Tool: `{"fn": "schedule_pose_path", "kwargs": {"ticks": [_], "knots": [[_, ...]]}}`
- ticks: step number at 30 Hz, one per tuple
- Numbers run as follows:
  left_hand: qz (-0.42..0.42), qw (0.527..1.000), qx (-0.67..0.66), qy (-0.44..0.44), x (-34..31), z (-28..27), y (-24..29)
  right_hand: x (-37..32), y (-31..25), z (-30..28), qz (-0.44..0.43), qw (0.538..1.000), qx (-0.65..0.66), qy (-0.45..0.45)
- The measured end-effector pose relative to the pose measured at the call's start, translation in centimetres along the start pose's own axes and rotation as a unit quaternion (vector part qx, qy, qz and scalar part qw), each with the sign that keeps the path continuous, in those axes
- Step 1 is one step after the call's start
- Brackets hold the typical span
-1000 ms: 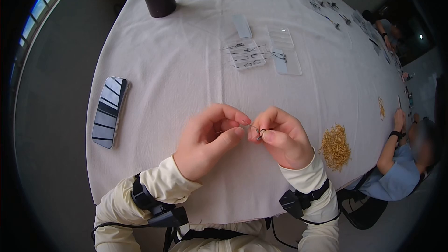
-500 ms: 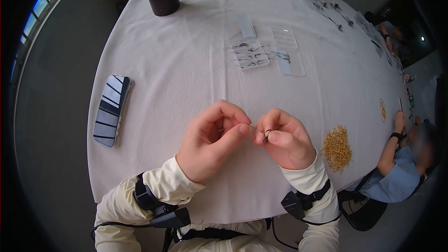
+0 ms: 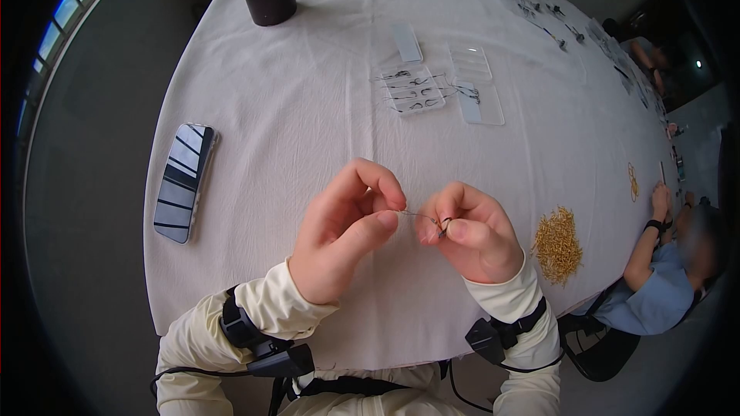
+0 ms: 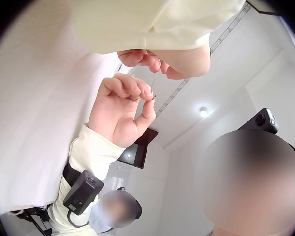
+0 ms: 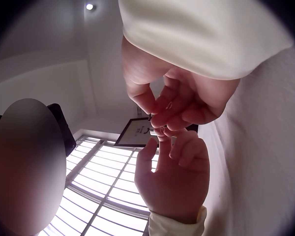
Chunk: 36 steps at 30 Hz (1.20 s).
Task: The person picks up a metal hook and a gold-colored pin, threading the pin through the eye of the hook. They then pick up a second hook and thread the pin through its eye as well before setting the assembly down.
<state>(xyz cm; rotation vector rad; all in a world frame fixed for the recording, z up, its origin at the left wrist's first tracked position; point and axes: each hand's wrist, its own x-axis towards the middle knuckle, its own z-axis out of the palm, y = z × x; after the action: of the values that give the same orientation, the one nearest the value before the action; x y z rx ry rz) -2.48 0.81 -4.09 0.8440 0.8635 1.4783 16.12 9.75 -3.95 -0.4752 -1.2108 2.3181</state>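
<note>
Strand [image 3: 418, 214] is running between my pinching left hand [image 3: 335, 235] and the small dark piece [image 3: 442, 233] my right hand [image 3: 484, 243] is gripping above the counter [image 3: 262, 185], apparently unfinished, while dark hooks [image 3: 416, 94] are lying in the clear case [image 3: 422, 112].

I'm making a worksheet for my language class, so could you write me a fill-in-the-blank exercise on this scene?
The heap of small pieces beside the right hand is ____ in colour.
The phone with striped reflections lies to the person's ____.
The number of hands at the thin strand is ____.

Missing words: gold; left; two.
</note>
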Motion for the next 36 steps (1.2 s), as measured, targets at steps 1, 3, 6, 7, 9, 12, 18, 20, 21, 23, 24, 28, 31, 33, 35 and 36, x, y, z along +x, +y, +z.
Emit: {"fn": "schedule_pose_path", "kwargs": {"ticks": [1,3,6,7,9,12,18,20,21,23,24,28,31,33,35,36], "knots": [[-0.01,1.0,-0.003,0.003,0.0,0.0,0.0,0.0,0.0,0.1,0.0,1.0,0.0,0.0],[-0.02,1.0,-0.005,0.007,0.0,0.1,0.1,-0.1,-0.1,0.3,-0.007,1.0,-0.011,0.006],[-0.011,0.998,0.054,0.012,0.0,0.6,0.2,-0.1,0.0,0.2,-0.009,1.0,-0.01,0.009],[-0.035,0.997,0.061,0.015,0.0,0.7,0.5,-0.1,-0.1,0.3,-0.009,1.0,-0.01,0.009],[-0.059,0.996,0.068,0.018,0.0,1.0,1.0,-0.1,-0.2,0.4,-0.008,1.0,-0.019,0.01],[-0.132,0.989,0.057,0.03,-0.1,1.0,1.2,-0.2,-0.4,0.6,0.002,0.999,-0.041,0.01],[-0.08,0.995,0.047,0.029,-0.3,0.9,0.6,-0.3,-0.2,0.3,-0.014,0.999,-0.048,0.011],[-0.068,0.994,0.079,0.025,-0.3,0.8,0.5,-0.3,-0.1,0.1,-0.017,0.999,-0.038,0.01],[-0.069,0.994,0.079,0.025,-0.3,0.7,0.5,-0.3,-0.1,0.0,-0.02,0.999,-0.028,0.01],[-0.057,0.994,0.088,0.016,-0.4,0.7,0.6,-0.3,-0.1,0.0,-0.02,1.0,-0.019,0.008],[-0.057,0.994,0.088,0.016,-0.4,0.7,0.6,-0.3,-0.1,0.0,-0.02,1.0,-0.011,0.007],[-0.04,0.996,0.076,-0.005,-0.4,0.5,0.3,-0.2,-0.1,-0.1,-0.02,1.0,0.013,0.006],[-0.026,0.999,0.032,-0.031,-0.4,0.6,0.1,-0.2,-0.1,0.0,-0.016,0.999,0.034,0.011],[-0.029,0.999,-0.002,-0.043,-0.4,0.7,0.2,-0.2,-0.1,0.1,-0.01,0.999,0.034,0.008],[-0.086,0.991,-0.089,-0.052,-0.4,0.7,0.7,-0.2,-0.1,0.1,-0.008,0.999,0.031,0.009],[-0.086,0.991,-0.089,-0.052,-0.4,0.6,0.5,-0.2,-0.1,0.2,-0.006,1.0,0.027,0.009]]}}
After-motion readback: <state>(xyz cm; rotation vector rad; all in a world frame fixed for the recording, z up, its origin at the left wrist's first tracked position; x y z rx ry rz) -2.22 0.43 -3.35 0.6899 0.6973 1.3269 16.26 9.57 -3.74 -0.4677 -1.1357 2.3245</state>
